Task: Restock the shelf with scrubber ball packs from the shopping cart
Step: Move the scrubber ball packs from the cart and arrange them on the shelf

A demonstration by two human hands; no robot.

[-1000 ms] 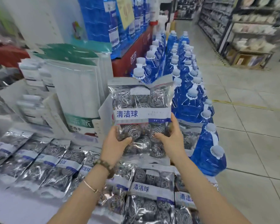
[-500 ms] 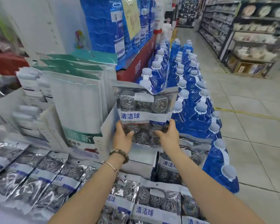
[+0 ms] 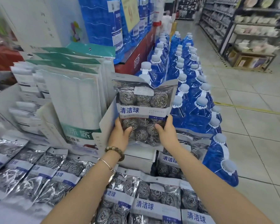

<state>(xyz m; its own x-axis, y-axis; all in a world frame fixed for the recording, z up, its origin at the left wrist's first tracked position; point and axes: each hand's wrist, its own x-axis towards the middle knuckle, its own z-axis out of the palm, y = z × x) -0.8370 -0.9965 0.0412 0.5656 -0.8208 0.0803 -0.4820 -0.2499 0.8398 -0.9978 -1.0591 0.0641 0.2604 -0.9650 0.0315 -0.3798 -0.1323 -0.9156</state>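
- We hold the clear plastic pack of steel scrubber balls with a blue-and-white label point(image 3: 144, 109) upright, against the open white cardboard box point(image 3: 107, 123) on the shelf point(image 3: 5, 214).
- Our left hand point(image 3: 120, 135) grips its lower left side and our right hand point(image 3: 166, 133) its lower right side.
- Compared with one second ago, the pack is farther from us and closer to the box.
- Similar packs point(image 3: 152, 199) lie flat along the shelf's front edge.

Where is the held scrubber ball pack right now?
Head view, centre: the scrubber ball pack is upright between the left hand and right hand, green-topped white packs on its left, blue bottles on its right.
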